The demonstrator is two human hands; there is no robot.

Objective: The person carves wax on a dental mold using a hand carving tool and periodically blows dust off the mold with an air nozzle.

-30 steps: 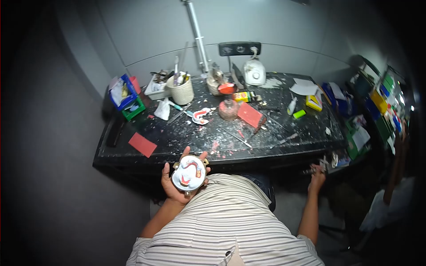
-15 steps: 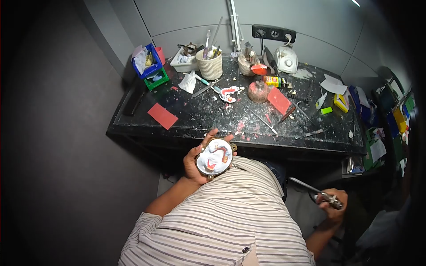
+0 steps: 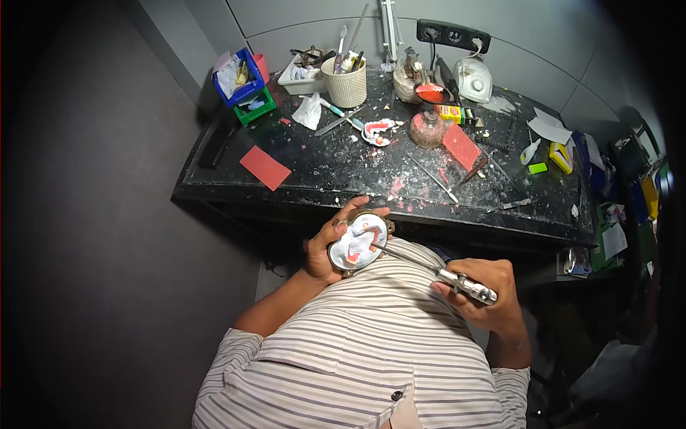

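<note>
My left hand (image 3: pixel 327 247) is wrapped round a metal flask (image 3: pixel 391 226) filled with white plaster (image 3: pixel 343 252), in front of the bench's front edge. Reddish curved parts (image 3: pixel 354 255) show in the plaster. My right hand (image 3: pixel 486 289) grips a metal tool (image 3: pixel 468 285) with a thick silvery handle and a long thin shaft. The shaft points to the left, and its tip is at the plaster surface near the reddish part; whether it touches cannot be told.
The black bench (image 3: pixel 321 168) bears a red sheet (image 3: pixel 265 168), a dental model (image 3: pixel 377 131), a woven cup (image 3: pixel 345 84), a glass burner (image 3: pixel 427 130), a second red sheet (image 3: pixel 461 147) and thin tools. Blue and green bins (image 3: pixel 239 80) stand at the left.
My right hand has come up and left from the lower right, bringing the tool to the flask. The flask in my left hand shifts slightly right as the view moves.
</note>
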